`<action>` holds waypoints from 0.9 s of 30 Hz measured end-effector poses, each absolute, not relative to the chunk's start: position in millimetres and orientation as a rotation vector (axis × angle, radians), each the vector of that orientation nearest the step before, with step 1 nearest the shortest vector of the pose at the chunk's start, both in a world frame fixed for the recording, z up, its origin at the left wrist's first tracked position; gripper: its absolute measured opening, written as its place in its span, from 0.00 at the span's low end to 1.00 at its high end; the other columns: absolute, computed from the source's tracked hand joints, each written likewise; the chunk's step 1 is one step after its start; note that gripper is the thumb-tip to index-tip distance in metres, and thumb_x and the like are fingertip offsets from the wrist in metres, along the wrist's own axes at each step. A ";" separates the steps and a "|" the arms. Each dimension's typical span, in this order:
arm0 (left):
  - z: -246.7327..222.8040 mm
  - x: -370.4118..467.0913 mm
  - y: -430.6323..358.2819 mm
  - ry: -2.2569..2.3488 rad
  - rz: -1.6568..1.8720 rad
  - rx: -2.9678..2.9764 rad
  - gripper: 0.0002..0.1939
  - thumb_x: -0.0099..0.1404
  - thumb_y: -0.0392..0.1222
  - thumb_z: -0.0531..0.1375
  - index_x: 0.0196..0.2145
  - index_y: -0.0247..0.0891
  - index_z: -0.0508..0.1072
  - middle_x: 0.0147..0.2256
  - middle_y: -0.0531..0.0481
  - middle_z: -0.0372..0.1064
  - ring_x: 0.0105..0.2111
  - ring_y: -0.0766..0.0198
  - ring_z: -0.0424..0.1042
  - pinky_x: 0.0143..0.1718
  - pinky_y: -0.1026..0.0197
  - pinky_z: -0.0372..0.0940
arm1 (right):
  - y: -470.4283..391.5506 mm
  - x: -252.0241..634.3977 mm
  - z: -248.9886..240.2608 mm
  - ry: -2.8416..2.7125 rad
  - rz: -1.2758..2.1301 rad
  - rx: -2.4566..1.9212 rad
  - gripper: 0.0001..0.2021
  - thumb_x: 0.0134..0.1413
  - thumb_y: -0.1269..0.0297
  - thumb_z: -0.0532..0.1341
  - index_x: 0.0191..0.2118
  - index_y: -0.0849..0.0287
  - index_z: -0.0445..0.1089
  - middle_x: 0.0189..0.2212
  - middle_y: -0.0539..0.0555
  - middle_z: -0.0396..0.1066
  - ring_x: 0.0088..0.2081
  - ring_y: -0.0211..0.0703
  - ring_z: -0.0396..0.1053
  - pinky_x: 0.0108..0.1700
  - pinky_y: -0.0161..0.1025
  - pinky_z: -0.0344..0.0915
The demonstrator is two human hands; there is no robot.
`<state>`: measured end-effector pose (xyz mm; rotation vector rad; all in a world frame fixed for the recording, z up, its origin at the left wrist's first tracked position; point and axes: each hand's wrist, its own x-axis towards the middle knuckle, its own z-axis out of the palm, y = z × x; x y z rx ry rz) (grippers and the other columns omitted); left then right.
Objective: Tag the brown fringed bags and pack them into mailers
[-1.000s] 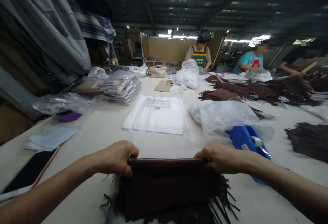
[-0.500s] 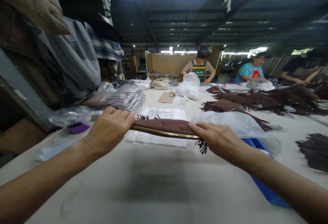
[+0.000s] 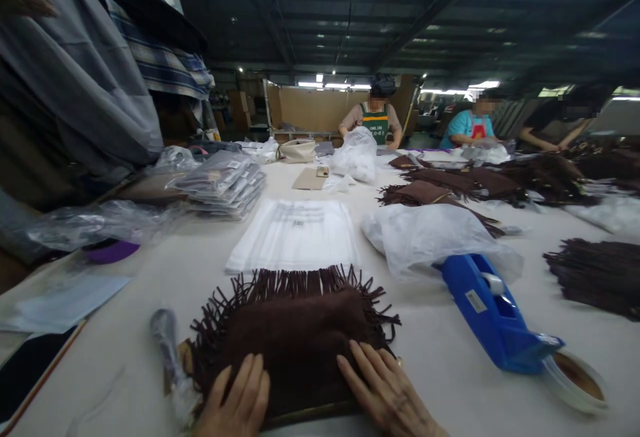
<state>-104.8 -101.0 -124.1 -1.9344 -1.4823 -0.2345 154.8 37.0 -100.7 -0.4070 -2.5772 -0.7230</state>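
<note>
We are seeing both of our hands only in part: the left hand (image 3: pixel 239 405) and the right hand (image 3: pixel 385 394) are running off the bottom edge, so the wrists and arms are lying out of view. Our palms are covering the near part of the brown fringed bag (image 3: pixel 293 330), and its near edge is sitting half hidden under them. A clear wrapped thing (image 3: pixel 170 357) beside the bag is showing too blurred for us to name. The dark flat item (image 3: pixel 30 374) at the lower left is getting cut off by the picture's edge. The label on the stack of white bags (image 3: pixel 296 234) is reading too small to make out.
</note>
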 end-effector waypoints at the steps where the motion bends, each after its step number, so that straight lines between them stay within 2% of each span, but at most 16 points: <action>1: -122.8 -93.3 -90.0 -1.425 -0.305 -1.966 0.18 0.67 0.35 0.43 0.44 0.37 0.71 0.46 0.41 0.69 0.50 0.52 0.63 0.51 0.47 0.52 | 37.2 153.9 -100.5 -2.558 -0.715 -0.421 0.23 0.59 0.76 0.41 0.51 0.55 0.67 0.44 0.53 0.75 0.43 0.43 0.71 0.43 0.40 0.63; 5: -120.2 -53.1 -49.4 -1.392 -0.405 -2.010 0.20 0.67 0.40 0.45 0.54 0.37 0.64 0.52 0.39 0.64 0.56 0.48 0.58 0.57 0.43 0.45 | 33.5 156.5 -108.3 -2.495 -0.666 -0.465 0.21 0.58 0.75 0.44 0.50 0.55 0.68 0.43 0.54 0.75 0.43 0.42 0.71 0.41 0.38 0.64; 8: -124.1 -42.0 -38.0 -1.500 -0.321 -2.011 0.24 0.66 0.45 0.47 0.57 0.33 0.60 0.55 0.34 0.61 0.57 0.43 0.55 0.58 0.40 0.42 | 32.5 159.7 -97.1 -2.499 -0.456 -0.482 0.19 0.54 0.73 0.49 0.48 0.55 0.69 0.41 0.55 0.75 0.42 0.43 0.71 0.41 0.39 0.66; 11: -132.2 -43.5 -42.5 -1.519 -0.235 -2.035 0.26 0.66 0.47 0.49 0.58 0.32 0.58 0.56 0.34 0.60 0.58 0.42 0.54 0.59 0.39 0.41 | 38.5 148.7 -66.1 -2.551 -0.083 -0.531 0.17 0.51 0.71 0.53 0.48 0.58 0.68 0.43 0.57 0.74 0.45 0.44 0.70 0.47 0.43 0.66; 13: -131.4 -48.7 -48.7 -1.506 -0.178 -2.039 0.27 0.65 0.45 0.50 0.60 0.33 0.55 0.56 0.34 0.59 0.58 0.42 0.55 0.58 0.39 0.44 | 46.0 131.6 -52.0 -2.495 0.033 -0.574 0.19 0.53 0.72 0.52 0.51 0.62 0.65 0.48 0.59 0.71 0.51 0.44 0.66 0.53 0.45 0.63; 15: -117.2 -57.0 -52.6 -1.481 -0.117 -2.126 0.30 0.64 0.43 0.52 0.62 0.33 0.50 0.55 0.33 0.61 0.56 0.43 0.58 0.56 0.41 0.51 | 55.0 111.9 -53.4 -2.427 0.014 -0.618 0.19 0.57 0.72 0.49 0.54 0.64 0.62 0.53 0.61 0.67 0.56 0.46 0.62 0.56 0.49 0.61; 18: -76.7 -71.8 -46.8 -1.552 -0.161 -2.394 0.33 0.64 0.44 0.53 0.63 0.32 0.46 0.57 0.37 0.59 0.58 0.53 0.58 0.53 0.53 0.62 | 70.4 90.8 -73.7 -2.579 0.069 -0.682 0.20 0.60 0.66 0.50 0.56 0.66 0.61 0.55 0.62 0.65 0.56 0.49 0.62 0.55 0.51 0.63; 19: -64.5 -76.0 -41.7 -1.676 -0.230 -2.394 0.32 0.65 0.46 0.52 0.63 0.32 0.46 0.59 0.38 0.55 0.59 0.57 0.54 0.54 0.56 0.62 | 75.7 87.5 -79.6 -2.648 0.125 -0.698 0.20 0.60 0.63 0.52 0.55 0.65 0.63 0.54 0.60 0.66 0.55 0.48 0.63 0.54 0.50 0.65; 20: -56.1 -79.4 -35.7 -1.827 -0.342 -2.278 0.30 0.67 0.44 0.50 0.63 0.32 0.46 0.61 0.39 0.51 0.61 0.57 0.50 0.56 0.54 0.60 | 80.8 85.7 -83.1 -2.690 0.178 -0.718 0.19 0.60 0.62 0.52 0.54 0.63 0.64 0.53 0.59 0.67 0.54 0.47 0.65 0.53 0.48 0.66; 22: -53.2 -83.8 -23.9 -1.971 -0.380 -2.198 0.27 0.67 0.39 0.48 0.62 0.33 0.49 0.62 0.40 0.47 0.63 0.54 0.45 0.59 0.46 0.54 | 88.3 83.9 -83.7 -2.684 0.221 -0.787 0.19 0.61 0.63 0.49 0.55 0.63 0.63 0.53 0.60 0.66 0.55 0.46 0.64 0.56 0.49 0.63; 25: -66.8 -88.5 -12.9 -2.101 -0.203 -2.364 0.26 0.66 0.36 0.50 0.61 0.36 0.51 0.62 0.42 0.47 0.61 0.54 0.48 0.58 0.44 0.54 | 89.9 80.0 -79.0 -2.602 0.146 -0.866 0.22 0.63 0.67 0.44 0.59 0.68 0.57 0.58 0.64 0.58 0.60 0.49 0.55 0.60 0.55 0.55; 27: -67.4 -93.7 -8.7 -2.186 -0.092 -2.506 0.26 0.65 0.38 0.52 0.61 0.37 0.53 0.61 0.44 0.50 0.60 0.58 0.52 0.58 0.50 0.56 | 87.2 76.5 -78.1 -2.654 0.132 -0.807 0.21 0.62 0.66 0.47 0.58 0.68 0.59 0.57 0.64 0.60 0.59 0.49 0.57 0.58 0.52 0.59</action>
